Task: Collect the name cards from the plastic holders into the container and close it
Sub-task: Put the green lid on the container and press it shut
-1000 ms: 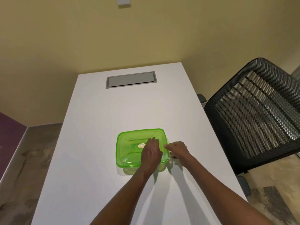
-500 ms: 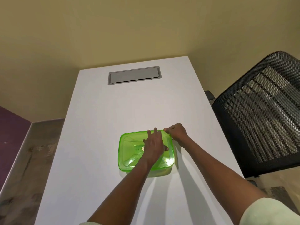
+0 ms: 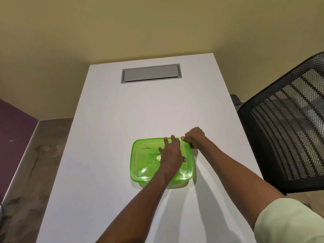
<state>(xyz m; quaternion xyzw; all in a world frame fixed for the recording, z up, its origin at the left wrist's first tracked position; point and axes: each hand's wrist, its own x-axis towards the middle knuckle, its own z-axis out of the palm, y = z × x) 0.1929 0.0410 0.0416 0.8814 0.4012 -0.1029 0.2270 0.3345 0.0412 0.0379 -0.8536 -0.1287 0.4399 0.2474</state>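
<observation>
A translucent green container [image 3: 145,162] with its green lid on top sits on the white table [image 3: 108,137], right of centre. My left hand [image 3: 171,155] lies flat on the lid, fingers spread toward the far edge. My right hand [image 3: 194,137] is curled at the lid's far right corner, fingertips pinching the rim. No name cards or plastic holders show; the container's contents cannot be made out through the lid.
A grey cable hatch [image 3: 150,73] is set into the table near its far end. A black mesh office chair [image 3: 287,134] stands close along the table's right edge. A yellow wall lies beyond, and floor to the left.
My right hand moved from the lid's near right side to its far right corner. My left hand slid farther across the lid. The view shifted a little closer.
</observation>
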